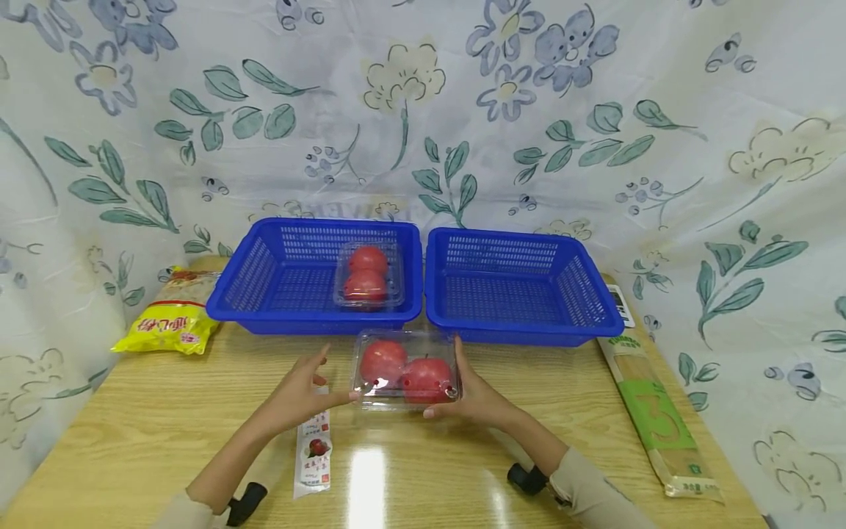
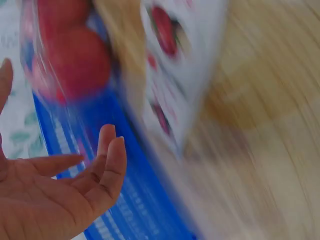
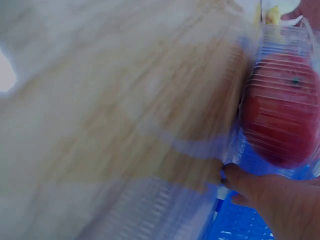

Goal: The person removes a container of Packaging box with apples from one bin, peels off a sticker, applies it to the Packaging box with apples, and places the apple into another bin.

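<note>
A clear plastic clamshell box (image 1: 405, 397) with two round red fruits (image 1: 383, 364) is in front of the blue baskets. My right hand (image 1: 479, 393) grips its right end, thumb along the front and a finger up the side. The right wrist view shows the thumb (image 3: 240, 180) at the box edge beside one fruit. My left hand (image 1: 297, 393) has its fingers spread, thumb tip right at the box's left front corner. Under that hand lies a strip of fruit-printed labels (image 1: 316, 455), seen blurred in the left wrist view.
The left blue basket (image 1: 311, 323) contains another clear box of red fruits (image 1: 366, 283). A second blue basket (image 1: 522, 334) stands beside it. A yellow food bag (image 1: 175, 319) lies at far left, a long green-labelled packet (image 1: 654, 411) at right. Patterned cloth (image 1: 370, 147) hangs behind.
</note>
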The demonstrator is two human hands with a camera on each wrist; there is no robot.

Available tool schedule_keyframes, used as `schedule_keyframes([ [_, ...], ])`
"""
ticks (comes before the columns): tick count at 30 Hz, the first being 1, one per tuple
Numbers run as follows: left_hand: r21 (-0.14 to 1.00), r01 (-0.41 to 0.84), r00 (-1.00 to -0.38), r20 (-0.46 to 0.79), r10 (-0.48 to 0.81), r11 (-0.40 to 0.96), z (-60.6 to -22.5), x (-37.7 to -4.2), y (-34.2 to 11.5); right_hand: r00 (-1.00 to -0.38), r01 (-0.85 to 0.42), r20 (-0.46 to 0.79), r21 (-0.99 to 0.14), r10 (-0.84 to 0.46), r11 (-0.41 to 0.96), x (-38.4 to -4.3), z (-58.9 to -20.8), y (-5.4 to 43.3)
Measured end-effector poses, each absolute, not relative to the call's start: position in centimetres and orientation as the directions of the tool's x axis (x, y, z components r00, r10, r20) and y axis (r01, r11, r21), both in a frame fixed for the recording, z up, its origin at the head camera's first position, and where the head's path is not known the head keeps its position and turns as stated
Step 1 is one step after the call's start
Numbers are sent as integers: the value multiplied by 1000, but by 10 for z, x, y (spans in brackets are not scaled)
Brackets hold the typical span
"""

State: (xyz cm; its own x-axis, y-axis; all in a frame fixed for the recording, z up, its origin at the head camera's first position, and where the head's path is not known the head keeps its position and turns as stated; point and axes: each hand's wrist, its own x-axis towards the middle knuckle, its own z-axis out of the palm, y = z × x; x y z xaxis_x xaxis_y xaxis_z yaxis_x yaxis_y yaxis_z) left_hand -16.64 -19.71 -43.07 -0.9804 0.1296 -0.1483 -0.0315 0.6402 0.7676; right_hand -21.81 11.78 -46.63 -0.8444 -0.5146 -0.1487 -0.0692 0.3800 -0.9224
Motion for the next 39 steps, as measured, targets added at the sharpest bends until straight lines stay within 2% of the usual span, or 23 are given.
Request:
schedule_keyframes([
  [9, 564, 43, -992, -73, 102, 825, -442, -151, -237, -852, -87, -133, -918, -506, 388, -212, -460, 127],
  [16, 520, 98, -991, -30, 133, 848, -453, -152, -242, -846, -123, -108, -913, -523, 388, -209, -459, 130],
  [22, 541, 136, -987, 0, 162, 830, -460, -152, -247, -851, -127, -87, -923, -518, 364, -204, -459, 131],
  [32, 658, 157, -976, -9, 217, 736, -468, -155, -258, -867, -113, -76, -932, -492, 345, -201, -457, 131],
  [39, 679, 129, -979, -26, 200, 723, -466, -153, -259, -871, -166, -27, -924, -490, 345, -200, -455, 128],
])
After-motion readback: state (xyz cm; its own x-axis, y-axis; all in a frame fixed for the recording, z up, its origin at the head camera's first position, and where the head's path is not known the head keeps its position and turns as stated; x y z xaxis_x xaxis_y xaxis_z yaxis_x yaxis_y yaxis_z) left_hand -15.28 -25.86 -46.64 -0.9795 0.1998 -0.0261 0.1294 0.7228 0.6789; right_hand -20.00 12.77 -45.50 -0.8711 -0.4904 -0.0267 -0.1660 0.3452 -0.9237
